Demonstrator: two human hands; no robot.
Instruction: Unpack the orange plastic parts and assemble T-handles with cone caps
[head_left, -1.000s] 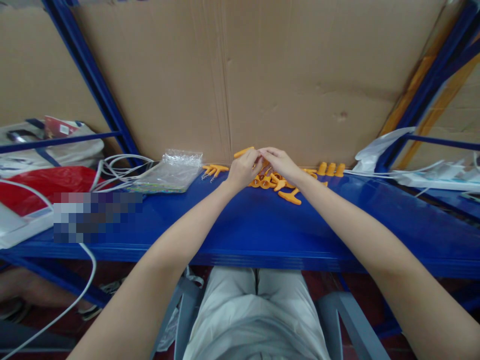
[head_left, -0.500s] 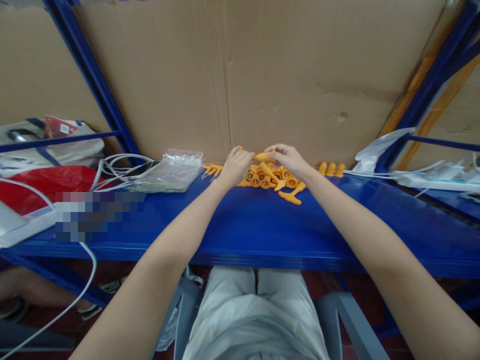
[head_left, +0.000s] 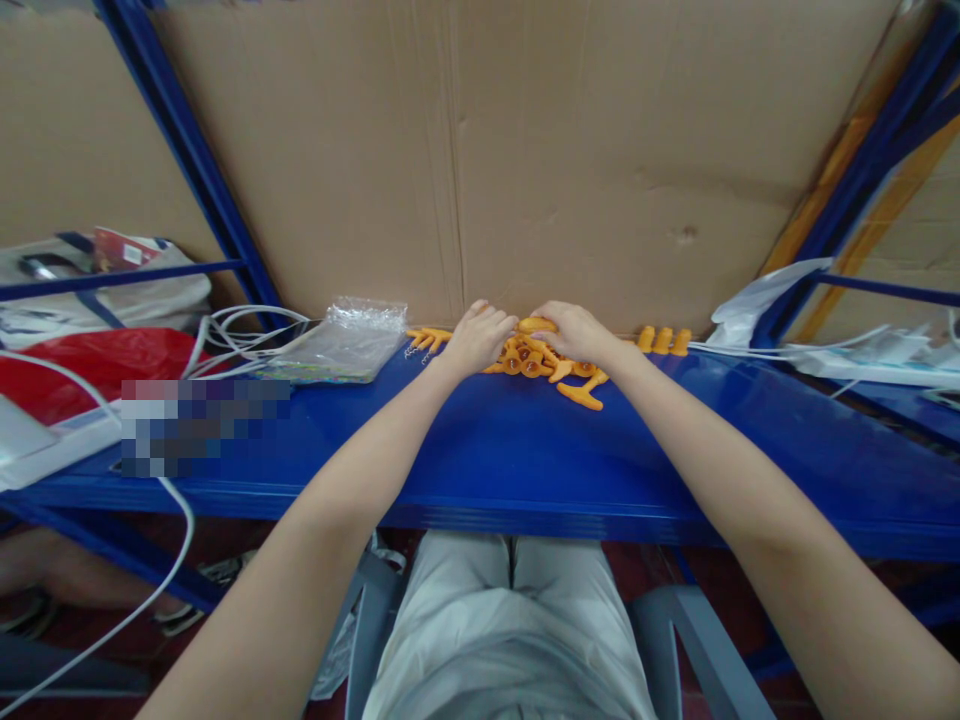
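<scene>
My right hand (head_left: 574,330) is closed around an orange plastic piece (head_left: 537,325), which shows as a rounded bar at the fingertips. Just left of it, my left hand (head_left: 480,337) has its fingers curled together, and what they hold is hidden. Both hands are over a heap of orange plastic parts (head_left: 525,362), some with round open ends. A T-shaped orange handle (head_left: 580,396) lies at the heap's near right edge. Left of my left hand, orange handles with metal spirals (head_left: 427,338) rest on the table.
Several orange cone-like pieces (head_left: 664,341) stand in a row at right. Clear plastic bags (head_left: 337,345) lie left on the blue table (head_left: 510,450). White cables (head_left: 240,330) and a red bag (head_left: 90,365) are farther left. A cardboard sheet (head_left: 570,150) rises behind.
Both hands have lowered slightly toward the heap. The ribbed orange piece between them has turned, and a rounded orange bar now shows at my right fingertips.
</scene>
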